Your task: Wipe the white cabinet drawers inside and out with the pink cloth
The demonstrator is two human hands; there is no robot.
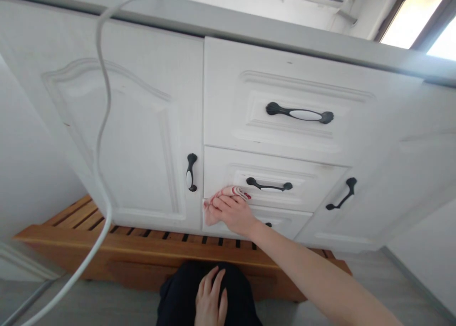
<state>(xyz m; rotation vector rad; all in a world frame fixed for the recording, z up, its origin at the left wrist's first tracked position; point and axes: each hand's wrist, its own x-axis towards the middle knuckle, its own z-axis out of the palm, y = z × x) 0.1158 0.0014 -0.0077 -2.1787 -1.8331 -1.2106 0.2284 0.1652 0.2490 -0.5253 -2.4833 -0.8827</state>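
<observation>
My right hand (233, 215) is closed on a folded pink and white cloth (213, 213) with red stripes. It presses the cloth against the white drawer fronts, left of the middle drawer's dark handle (269, 186) and over the gap above the bottom drawer (290, 219). The bottom drawer's handle is mostly hidden behind my wrist. My left hand (210, 300) rests on my dark-clothed knee, fingers stretched out, with nothing in it.
A white cabinet door (135, 126) stands left of the drawers, another door (377, 188) right. A slatted wooden bench (142, 245) runs along the cabinet's foot. From the grey countertop (249, 29), a white cable (103, 126) hangs down across the left door.
</observation>
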